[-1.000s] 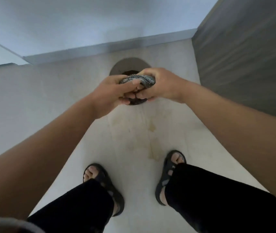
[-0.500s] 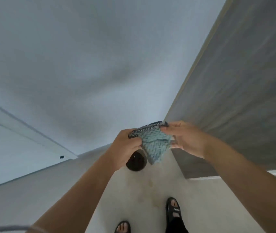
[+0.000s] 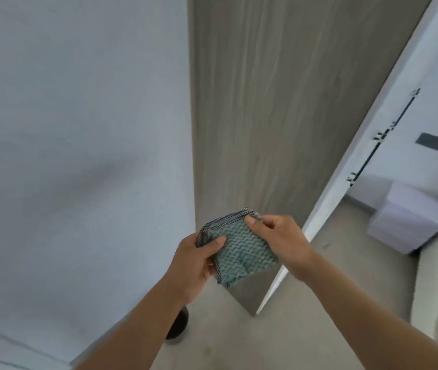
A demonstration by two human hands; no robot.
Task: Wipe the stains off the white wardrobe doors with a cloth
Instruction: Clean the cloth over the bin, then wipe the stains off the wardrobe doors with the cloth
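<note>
We hold the folded cloth [image 3: 242,249] in the air between both hands. Our left hand [image 3: 195,260] pinches its left corner, thumb on top, and our right hand [image 3: 279,237] pinches the upper right corner. Nearly square, it shows no clear long axis; its hemmed top edge slants up to the right and one corner points at the floor. Beyond stand a white surface [image 3: 79,129] and a grey wood-grain panel [image 3: 266,102].

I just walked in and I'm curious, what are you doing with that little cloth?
A person holds a folded teal cloth in both hands. The left hand grips its left edge and the right hand pinches its top corner. The cloth is in the air, apart from the white surface on the left and the grey wood-grain panel ahead. No wiping has begun yet.
</note>
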